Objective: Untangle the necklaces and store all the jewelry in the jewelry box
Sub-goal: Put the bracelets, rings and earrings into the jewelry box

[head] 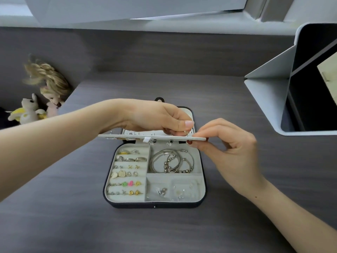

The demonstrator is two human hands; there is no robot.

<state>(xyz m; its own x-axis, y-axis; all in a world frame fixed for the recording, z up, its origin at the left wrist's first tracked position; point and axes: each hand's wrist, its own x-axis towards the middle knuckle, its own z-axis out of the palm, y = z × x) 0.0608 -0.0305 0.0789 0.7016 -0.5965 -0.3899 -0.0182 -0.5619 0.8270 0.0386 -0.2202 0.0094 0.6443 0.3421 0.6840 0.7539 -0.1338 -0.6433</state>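
From the head view we see the box point(155, 205) open on the table point(54, 225). Above its far half a flat panel point(127, 137) is held level. The left hand point(160, 117) grips the panel from above, fingers curled; the right hand point(224, 141) pinches its right end. Bracelets point(171, 161) lie in the box's far right compartment.

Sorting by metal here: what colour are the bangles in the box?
The bangles are silver, clearest in the head view.

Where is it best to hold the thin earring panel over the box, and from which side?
Pinch the earring panel by its bare right end, from the side, as the right hand does: it is thin and level, and earrings hang under its middle.
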